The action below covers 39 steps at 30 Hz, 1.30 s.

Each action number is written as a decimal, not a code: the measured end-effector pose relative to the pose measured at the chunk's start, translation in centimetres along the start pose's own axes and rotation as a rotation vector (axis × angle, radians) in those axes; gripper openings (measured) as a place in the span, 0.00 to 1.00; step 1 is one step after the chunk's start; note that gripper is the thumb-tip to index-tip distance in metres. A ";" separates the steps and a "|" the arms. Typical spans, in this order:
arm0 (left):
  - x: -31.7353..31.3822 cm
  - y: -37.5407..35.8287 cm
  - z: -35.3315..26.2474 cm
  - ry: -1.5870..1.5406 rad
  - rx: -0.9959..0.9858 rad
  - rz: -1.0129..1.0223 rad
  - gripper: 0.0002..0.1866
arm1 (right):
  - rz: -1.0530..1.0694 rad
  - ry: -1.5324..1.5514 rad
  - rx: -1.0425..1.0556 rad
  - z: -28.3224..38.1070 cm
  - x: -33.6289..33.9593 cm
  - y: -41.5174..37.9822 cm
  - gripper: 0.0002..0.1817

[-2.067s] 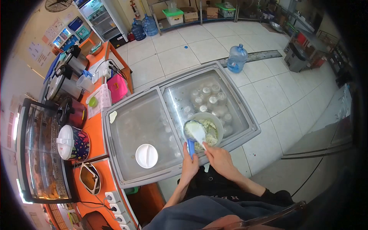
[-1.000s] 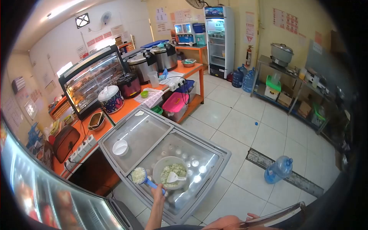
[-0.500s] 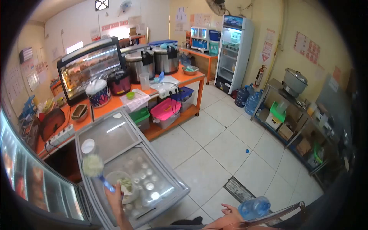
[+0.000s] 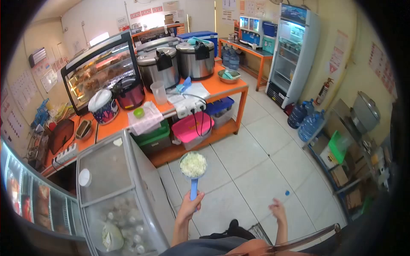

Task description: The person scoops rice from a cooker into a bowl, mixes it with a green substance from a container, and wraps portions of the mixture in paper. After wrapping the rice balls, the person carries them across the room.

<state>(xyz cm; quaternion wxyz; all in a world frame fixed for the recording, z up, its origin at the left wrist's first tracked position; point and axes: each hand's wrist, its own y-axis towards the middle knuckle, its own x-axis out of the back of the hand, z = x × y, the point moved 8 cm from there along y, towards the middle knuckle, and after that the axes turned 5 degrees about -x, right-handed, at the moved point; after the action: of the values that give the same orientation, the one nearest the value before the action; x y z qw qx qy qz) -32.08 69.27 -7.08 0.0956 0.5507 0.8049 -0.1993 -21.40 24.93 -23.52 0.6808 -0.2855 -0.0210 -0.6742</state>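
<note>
My left hand (image 4: 189,207) is closed around the blue handle of a round strainer (image 4: 194,186), held level over the floor. A heap of pale, finely shredded food (image 4: 193,164) fills it. My right hand (image 4: 277,210) hangs free to the right above the tiles, its fingers apart and loosely bent, with nothing in it. On the glass-topped chest freezer (image 4: 149,200), a clear bowl (image 4: 112,237) with pale green pieces stands near the lower left. Farther up on the lid is a small white tub (image 4: 85,177).
An orange counter (image 4: 230,85) carries rice cookers (image 4: 158,70), a heated food display (image 4: 100,72) and a power strip (image 4: 190,107). Storage bins (image 4: 192,128) sit beneath. To the right are a glass-door fridge (image 4: 292,55), water bottles (image 4: 308,128) and a metal shelf (image 4: 341,170). A blue cap (image 4: 287,193) lies on the floor.
My left hand has carried the filled strainer rightward from over the freezer to above the floor. My right hand is raised slightly, and the view has turned.
</note>
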 end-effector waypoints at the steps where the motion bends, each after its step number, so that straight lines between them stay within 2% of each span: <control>1: 0.2 2.3 0.2 0.041 0.011 -0.064 0.14 | -0.119 -0.028 0.119 1.3 0.8 7.8 0.29; 2: 0.6 4.0 0.3 0.080 0.033 -0.134 0.15 | -0.174 -0.062 0.212 4.9 0.3 14.1 0.27; 3: 0.7 5.7 -0.1 0.083 0.041 -0.160 0.15 | -0.185 0.029 0.281 12.2 -1.8 16.9 0.25; 5: 1.7 9.2 -1.4 0.120 0.026 -0.289 0.14 | 0.063 0.063 0.276 24.5 -9.5 23.8 0.22; 7: 2.7 13.5 -2.2 0.086 -0.016 -0.372 0.15 | 0.305 -0.078 0.332 32.8 -19.6 32.9 0.19; 8: 3.3 15.9 -2.5 0.064 -0.052 -0.435 0.15 | 0.430 -0.022 0.544 37.0 -25.0 36.8 0.19; 10: 4.3 21.7 -2.5 0.043 -0.057 -0.489 0.15 | 0.576 -0.017 0.710 44.3 -34.5 44.6 0.20; 11: 5.6 25.2 -2.8 0.034 -0.069 -0.523 0.14 | 0.602 0.069 0.677 47.8 -37.8 47.9 0.21; 13: 7.8 33.5 -3.4 0.031 -0.132 -0.532 0.14 | 0.524 -0.031 0.532 53.3 -44.5 57.2 0.23; 14: 8.3 37.2 -2.9 -0.003 -0.149 -0.539 0.14 | 0.541 -0.046 0.532 55.7 -47.8 61.2 0.23; 16: 8.8 46.0 -3.7 -0.032 -0.180 -0.561 0.14 | 0.297 -0.430 0.425 58.0 -52.5 69.6 0.29; 18: 8.9 53.5 -5.2 -0.024 -0.215 -0.601 0.12 | 0.301 -0.519 0.390 59.2 -55.6 71.8 0.37; 19: 8.9 57.6 -6.1 -0.013 -0.236 -0.632 0.12 | 0.329 -0.541 0.365 59.6 -56.7 70.6 0.37; 21: 9.4 65.3 -7.5 -0.012 -0.311 -0.696 0.10 | -0.326 -0.571 0.881 66.2 -54.6 66.0 0.42; 22: 10.1 68.3 -7.8 -0.023 -0.327 -0.744 0.10 | -0.299 -0.581 0.884 66.4 -55.6 65.9 0.42; 24: 11.6 74.0 -9.0 -0.034 -0.338 -0.827 0.11 | 0.100 -0.786 0.973 65.8 -60.3 66.0 0.46; 25: 12.3 76.4 -9.6 0.024 -0.316 -0.827 0.11 | 0.141 -0.795 0.967 65.8 -61.3 66.3 0.46; 27: 13.8 78.4 -9.1 0.096 -0.281 -0.851 0.11 | 0.511 -0.916 0.539 63.8 -63.7 67.4 0.44; 28: 14.5 79.7 -9.0 0.032 -0.325 -0.841 0.11 | 0.558 -0.908 0.448 64.1 -64.1 67.9 0.39; 29: 15.2 80.6 -8.8 -0.038 -0.369 -0.829 0.12 | 0.581 -0.909 0.455 64.8 -64.4 67.7 0.39; 31: 16.4 81.1 -8.2 -0.047 -0.335 -0.873 0.12 | 0.690 -0.786 0.497 66.0 -64.7 67.4 0.34; 32: 17.1 80.9 -7.9 -0.005 -0.311 -0.912 0.14 | 0.707 -0.811 0.499 65.6 -65.1 67.7 0.34; 34: 18.3 80.4 -7.3 0.051 -0.271 -0.987 0.19 | 0.815 -0.563 0.647 65.9 -66.6 67.2 0.29; 35: 18.9 80.4 -7.1 0.044 -0.263 -0.998 0.19 | 0.826 -0.573 0.645 65.5 -67.0 67.9 0.29; 37: 19.9 79.8 -7.4 0.121 -0.235 -1.038 0.23 | 1.021 -0.254 0.256 63.3 -66.8 69.7 0.33; 39: 20.8 79.7 -6.7 0.146 -0.150 -1.033 0.23 | 1.062 -0.261 0.212 63.7 -63.7 71.0 0.33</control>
<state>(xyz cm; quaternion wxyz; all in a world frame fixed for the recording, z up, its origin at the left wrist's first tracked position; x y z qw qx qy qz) 34.29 114.80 -25.97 -0.0321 0.0864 0.9881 -0.1233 61.57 104.09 -22.16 0.9438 -0.2679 -0.0260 -0.1920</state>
